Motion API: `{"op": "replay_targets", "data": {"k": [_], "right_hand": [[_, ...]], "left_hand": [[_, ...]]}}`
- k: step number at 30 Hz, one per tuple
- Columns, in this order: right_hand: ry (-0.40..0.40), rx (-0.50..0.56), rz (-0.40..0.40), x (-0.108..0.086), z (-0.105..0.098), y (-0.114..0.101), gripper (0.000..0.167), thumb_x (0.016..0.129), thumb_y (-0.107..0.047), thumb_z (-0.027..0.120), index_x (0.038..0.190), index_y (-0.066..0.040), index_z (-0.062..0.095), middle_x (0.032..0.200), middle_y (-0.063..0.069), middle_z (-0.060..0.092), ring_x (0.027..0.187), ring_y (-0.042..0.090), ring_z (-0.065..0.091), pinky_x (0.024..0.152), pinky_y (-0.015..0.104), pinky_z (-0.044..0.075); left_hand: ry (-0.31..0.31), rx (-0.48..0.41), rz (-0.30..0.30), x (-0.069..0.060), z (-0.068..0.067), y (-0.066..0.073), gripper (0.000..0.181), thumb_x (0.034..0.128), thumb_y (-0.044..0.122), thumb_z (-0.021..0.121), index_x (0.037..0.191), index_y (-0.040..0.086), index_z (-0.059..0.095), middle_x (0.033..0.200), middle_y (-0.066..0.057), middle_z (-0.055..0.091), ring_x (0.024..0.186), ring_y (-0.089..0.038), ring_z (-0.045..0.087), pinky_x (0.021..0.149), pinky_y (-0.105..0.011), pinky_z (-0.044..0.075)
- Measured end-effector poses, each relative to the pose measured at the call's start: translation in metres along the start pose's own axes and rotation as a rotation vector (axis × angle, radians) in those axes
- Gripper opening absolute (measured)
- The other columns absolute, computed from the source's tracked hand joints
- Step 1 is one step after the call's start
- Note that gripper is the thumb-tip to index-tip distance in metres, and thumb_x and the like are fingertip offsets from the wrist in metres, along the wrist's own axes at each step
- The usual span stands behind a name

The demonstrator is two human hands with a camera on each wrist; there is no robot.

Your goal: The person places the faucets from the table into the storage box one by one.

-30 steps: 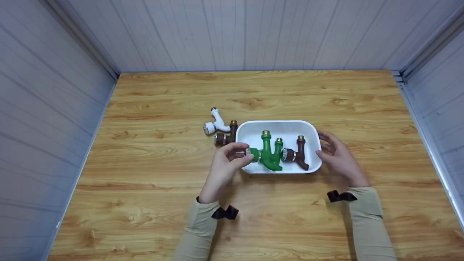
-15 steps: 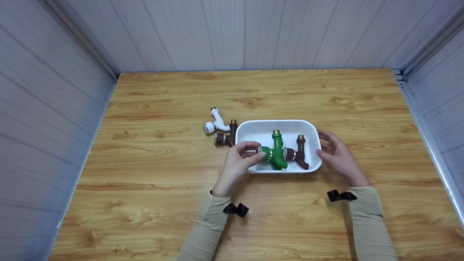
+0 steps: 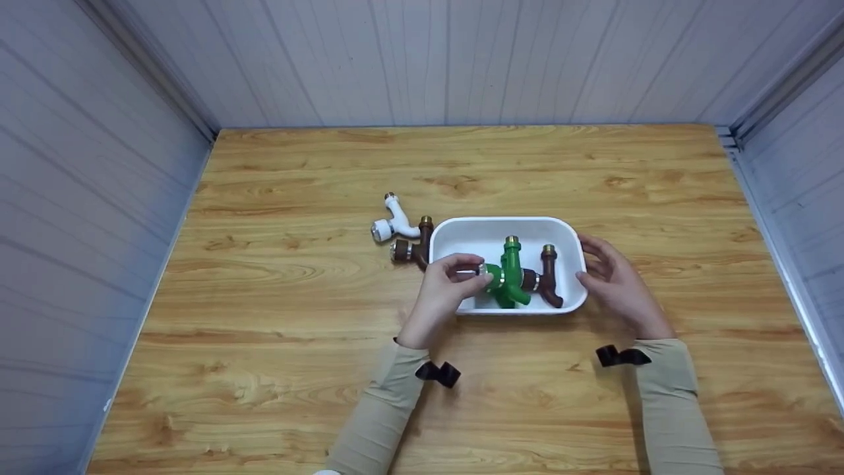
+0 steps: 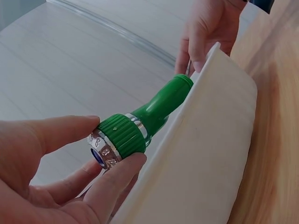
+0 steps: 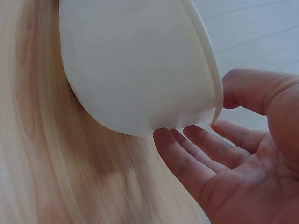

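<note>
A green tap point(image 3: 512, 260) is pinched at its ribbed knob between the thumb and fingers of my left hand point(image 3: 440, 290). It hangs over the white plastic basin point(image 3: 465, 237), its spout toward me. Beneath it, a second green tap point(image 3: 505, 303) lies in the basin, mostly hidden. To the right in the basin rests a brown tap point(image 3: 548, 280), its knob partly covered by the held tap. My right hand point(image 3: 616, 284) grips the basin's right end. In the right wrist view, its thumb is at the rim and its fingers point(image 5: 182, 156) touch the outer wall.
Left of the basin, a brown tap point(image 3: 422, 247) lies on the wooden table point(image 3: 277, 290), close against the basin's wall. A white tap point(image 3: 401, 221) lies just behind it. Pale panels point(image 3: 412, 66) enclose the table at the back and both sides.
My left hand has carried the green tap rightward over the basin, so it now covers most of the second green tap and part of the brown tap's knob. My right hand stays put.
</note>
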State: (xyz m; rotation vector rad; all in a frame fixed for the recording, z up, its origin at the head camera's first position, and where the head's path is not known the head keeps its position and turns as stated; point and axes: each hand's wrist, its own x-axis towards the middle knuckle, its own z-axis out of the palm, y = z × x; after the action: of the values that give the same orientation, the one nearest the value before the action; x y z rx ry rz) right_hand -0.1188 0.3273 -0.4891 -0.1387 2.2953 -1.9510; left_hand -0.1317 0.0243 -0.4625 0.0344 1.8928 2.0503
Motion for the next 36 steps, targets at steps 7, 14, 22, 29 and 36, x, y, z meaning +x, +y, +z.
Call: {"op": "replay_targets", "data": {"k": [7,14,22,29,36], "right_hand": [[-0.001,-0.016,0.019,0.000,-0.001,0.001,0.061,0.090,0.010,0.056,0.145,0.002,0.031,0.146,0.023,0.035,0.125,0.043,0.042,0.092,0.021,0.048],[-0.006,-0.013,0.003,0.001,-0.001,-0.001,0.061,0.090,0.010,0.056,0.145,0.003,0.031,0.143,0.025,0.037,0.123,0.043,0.043,0.091,0.019,0.047],[0.007,-0.021,0.011,0.001,0.000,0.001,0.060,0.090,0.010,0.056,0.144,0.003,0.032,0.143,0.024,0.037,0.122,0.041,0.044,0.092,0.019,0.047],[0.004,-0.011,0.005,0.001,-0.001,0.002,0.060,0.090,0.012,0.055,0.144,0.003,0.031,0.145,0.024,0.035,0.124,0.042,0.042,0.093,0.020,0.047],[0.004,-0.018,0.013,0.001,-0.002,0.002,0.061,0.091,0.008,0.057,0.145,0.002,0.031,0.144,0.024,0.035,0.123,0.040,0.044,0.093,0.020,0.047]], "left_hand": [[-0.026,-0.015,0.005,0.006,0.009,0.000,0.032,0.0799,0.000,0.075,0.109,-0.006,0.064,0.101,-0.014,0.064,0.092,-0.023,0.065,0.079,-0.030,0.056],[-0.036,-0.021,0.019,0.015,0.018,-0.006,0.029,0.0770,-0.001,0.076,0.103,-0.006,0.064,0.092,-0.008,0.064,0.081,-0.019,0.065,0.071,-0.027,0.057],[-0.032,-0.012,0.008,0.021,0.024,-0.009,0.030,0.0763,0.000,0.077,0.102,-0.008,0.064,0.091,-0.009,0.066,0.076,-0.017,0.065,0.068,-0.027,0.057],[-0.028,0.030,0.009,0.023,0.028,-0.007,0.028,0.0759,0.003,0.079,0.100,-0.004,0.065,0.092,-0.010,0.066,0.080,-0.019,0.066,0.071,-0.027,0.057],[-0.034,0.083,0.017,0.024,0.033,-0.007,0.028,0.0767,0.005,0.079,0.100,-0.001,0.066,0.093,-0.007,0.065,0.081,-0.018,0.066,0.073,-0.026,0.056]]}}
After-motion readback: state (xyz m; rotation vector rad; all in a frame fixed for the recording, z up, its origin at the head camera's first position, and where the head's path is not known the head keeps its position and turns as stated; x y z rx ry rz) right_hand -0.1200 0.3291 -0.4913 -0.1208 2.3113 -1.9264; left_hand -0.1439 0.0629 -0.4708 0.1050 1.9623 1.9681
